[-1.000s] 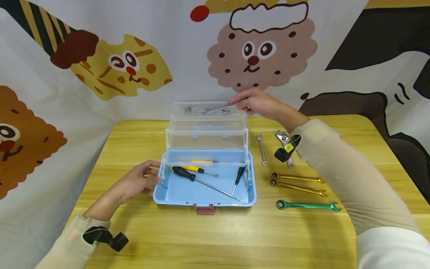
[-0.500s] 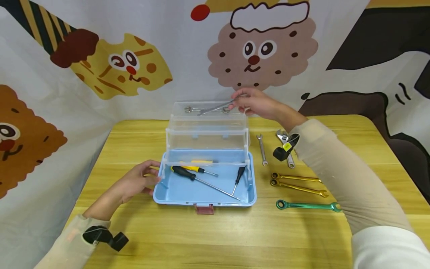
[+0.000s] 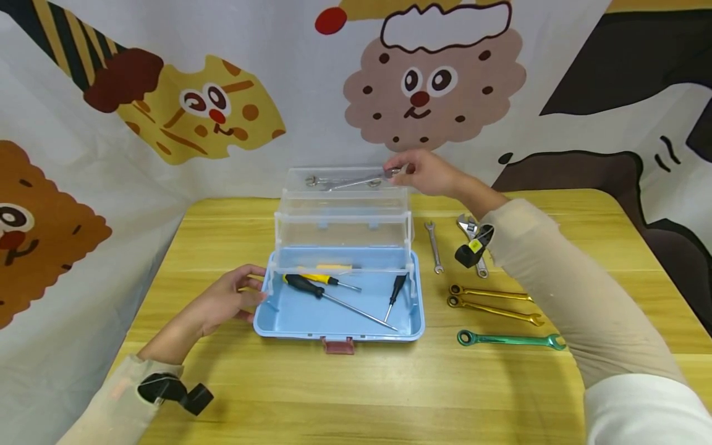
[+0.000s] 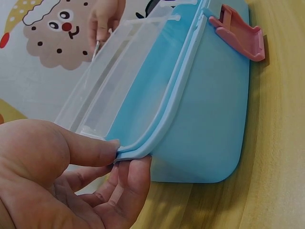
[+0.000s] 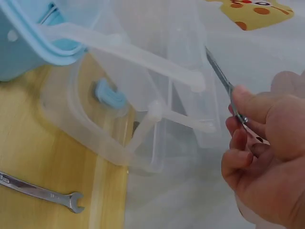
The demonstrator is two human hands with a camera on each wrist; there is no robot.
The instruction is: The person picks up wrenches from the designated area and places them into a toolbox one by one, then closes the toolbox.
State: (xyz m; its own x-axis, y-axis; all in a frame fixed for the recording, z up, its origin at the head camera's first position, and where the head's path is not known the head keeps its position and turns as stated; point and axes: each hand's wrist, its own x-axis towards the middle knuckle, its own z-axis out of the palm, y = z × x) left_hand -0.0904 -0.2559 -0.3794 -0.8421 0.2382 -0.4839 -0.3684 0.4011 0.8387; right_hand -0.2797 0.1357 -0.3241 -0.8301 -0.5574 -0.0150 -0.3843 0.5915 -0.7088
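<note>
My right hand [image 3: 428,173] pinches a silver wrench [image 3: 356,182] by one end, over the upper clear tray [image 3: 295,176] of the toolbox. In the right wrist view the wrench [image 5: 219,71] is seen edge-on between thumb and fingers, its far end at the tray's edge. A smaller silver wrench [image 3: 313,181] lies in that tray. My left hand [image 3: 228,301] grips the left corner of the blue toolbox [image 3: 339,337]; the left wrist view shows the thumb [image 4: 95,149] on top of the rim and fingers below. The toolbox stands with its trays raised.
Inside the toolbox lie several screwdrivers, among them a long black one [image 3: 303,285] and a small black one [image 3: 398,288]. Right of it on the table are a silver wrench [image 3: 434,247], an adjustable wrench [image 3: 481,268], two gold wrenches [image 3: 495,310] and a green wrench [image 3: 508,340].
Over the upper tray, the wrench in my right hand has tipped flatter and lower, and the hand has shifted slightly. My left hand stays on the toolbox corner.
</note>
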